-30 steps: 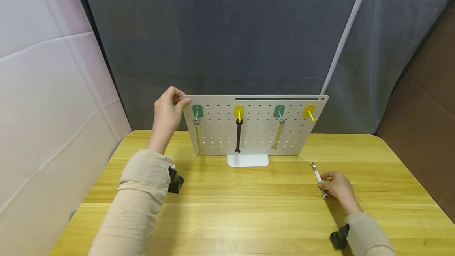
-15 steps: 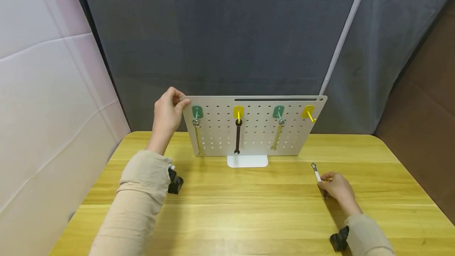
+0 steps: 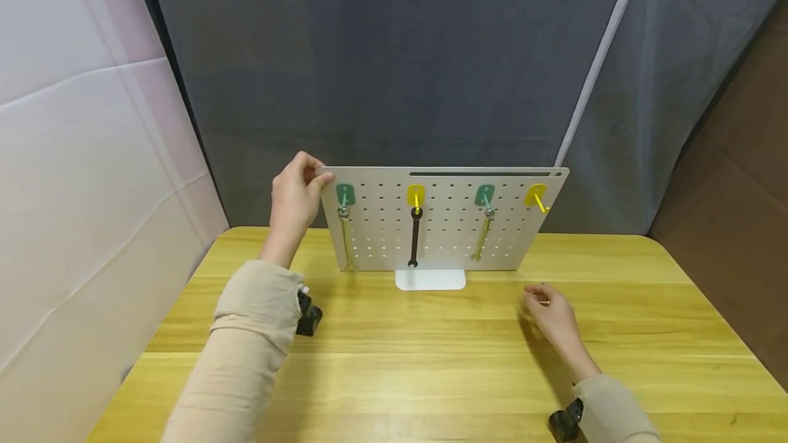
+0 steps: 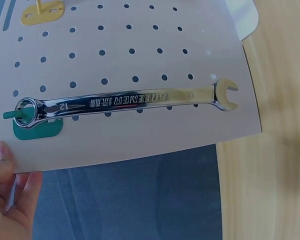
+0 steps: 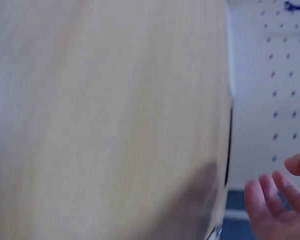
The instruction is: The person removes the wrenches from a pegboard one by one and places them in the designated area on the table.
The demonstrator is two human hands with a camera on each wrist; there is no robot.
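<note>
Grip, left hand [image 3: 294, 193]: upper left corner of board [image 3: 384, 234] pinched, thumb laid on the front, fingers set behind. Grip, right hand [image 3: 553, 313]: fingers bent, placed near the board's lower right corner; whether anything was held could not be told. At the bottom of the right wrist view, a scrap of shiny metal [image 5: 218, 233] was caught, too cut off to be identified.

Board: perforated, stood upright on table [image 3: 394, 354] by white foot [image 3: 429, 280].

Hooks, four, in a row:
– left green hook [image 3: 346, 194]: left wrench [image 4: 130, 100] hung by its ring, stamped 12.
– middle yellow hook [image 3: 416, 195]: dark wrench [image 3: 415, 238] hung.
– right green hook [image 3: 484, 194]: right wrench [image 3: 483, 236] hung.
– end yellow hook [image 3: 536, 194]: nothing hung.

Risks, as judged: the board could be tipped or swivelled by a pull at the pinched corner, or by a knock at its far end, the foot being narrow and central. Wrenches could be swung by such a jolt, their lower ends being unfastened; rings could be slid off if the board were leaned forward.
</note>
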